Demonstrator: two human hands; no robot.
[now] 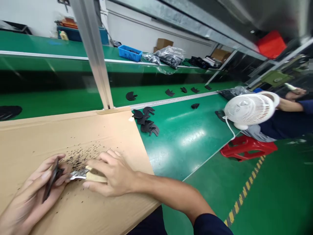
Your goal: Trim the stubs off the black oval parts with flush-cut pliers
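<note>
My left hand (29, 192) pinches a thin flat black piece (51, 179) edge-on over a sheet of cardboard (80, 137). My right hand (111, 174) is closed round small clippers (85, 173) with pale handles; their metal jaws meet the black piece. Tiny black trimmings (78, 156) lie scattered on the cardboard just beyond both hands.
A heap of black fan-shaped pieces (146, 121) lies on the green table right of the cardboard, and single ones (131, 96) ride the green belt behind. An aluminium post (94, 55) rises ahead. A white fan (248, 111), a red stool (246, 147) and a seated person's arm (292, 105) are at right.
</note>
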